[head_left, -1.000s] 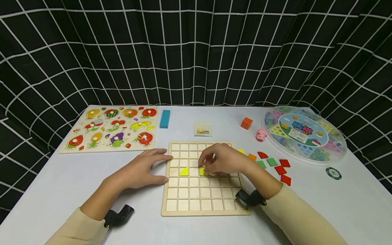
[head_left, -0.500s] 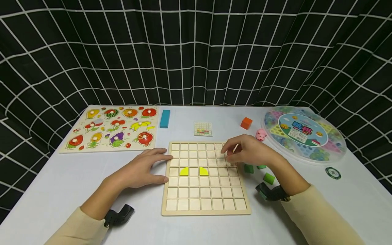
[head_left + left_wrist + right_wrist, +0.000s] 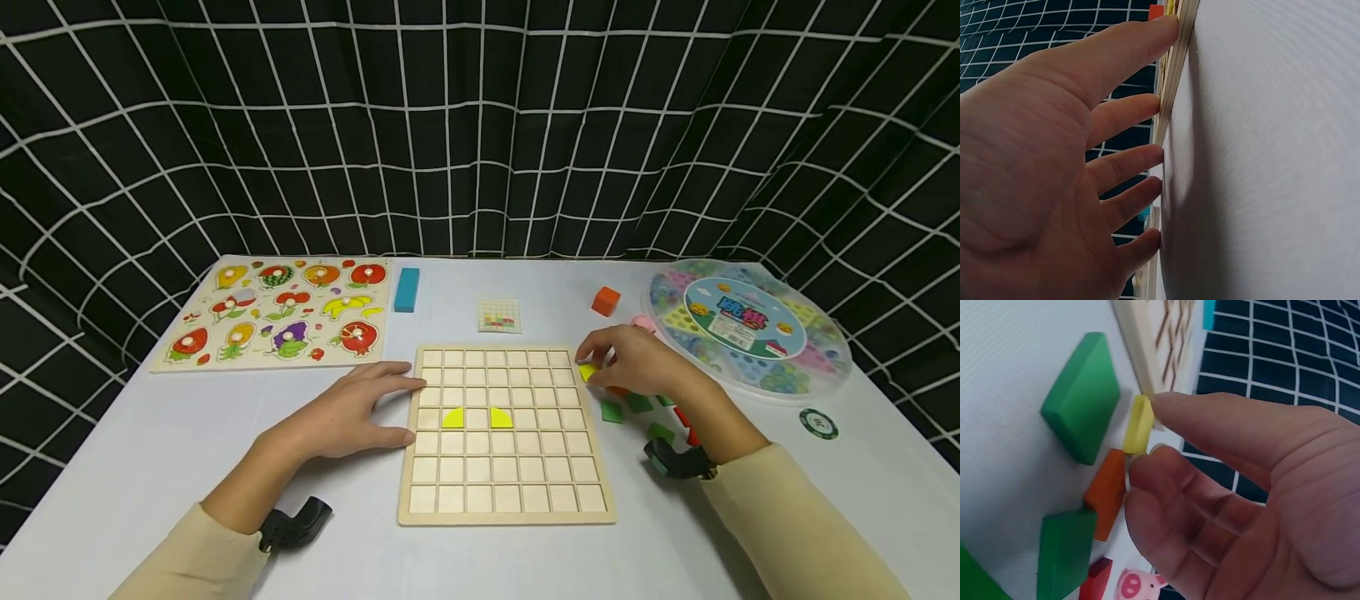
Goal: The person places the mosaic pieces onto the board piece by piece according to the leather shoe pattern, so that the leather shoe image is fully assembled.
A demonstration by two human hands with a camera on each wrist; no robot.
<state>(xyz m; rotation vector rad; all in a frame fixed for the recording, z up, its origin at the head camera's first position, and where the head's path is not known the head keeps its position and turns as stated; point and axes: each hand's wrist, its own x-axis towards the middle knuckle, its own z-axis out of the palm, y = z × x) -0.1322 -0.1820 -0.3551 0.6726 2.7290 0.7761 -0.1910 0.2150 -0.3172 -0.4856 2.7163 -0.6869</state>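
A wooden grid board (image 3: 506, 518) lies mid-table, with two yellow quarter-circle tiles (image 3: 453, 418) in cells of one row, one cell apart. My left hand (image 3: 341, 417) rests at the board's left edge, fingers spread and touching its side; in the left wrist view the thumb (image 3: 1141, 44) lies against the wooden rim. Beyond the board's upper right corner, my right hand (image 3: 633, 362) pinches another yellow tile (image 3: 1139, 425) between thumb and fingertips. Close by that hand lie green tiles (image 3: 1088, 400), an orange tile (image 3: 1107, 494) and red tiles (image 3: 693, 436), partly hidden by it.
Behind the board lies a small pattern card (image 3: 499, 316). A fruit puzzle (image 3: 172, 364) and blue block (image 3: 407, 290) are at the back left. An orange cube (image 3: 606, 301), pink pig (image 3: 1135, 584), round bead box (image 3: 832, 367) and poker chip (image 3: 818, 423) are right.
My right hand has let go of the second yellow tile on the board and moved right to another yellow tile beside the board. My left hand stays in place.
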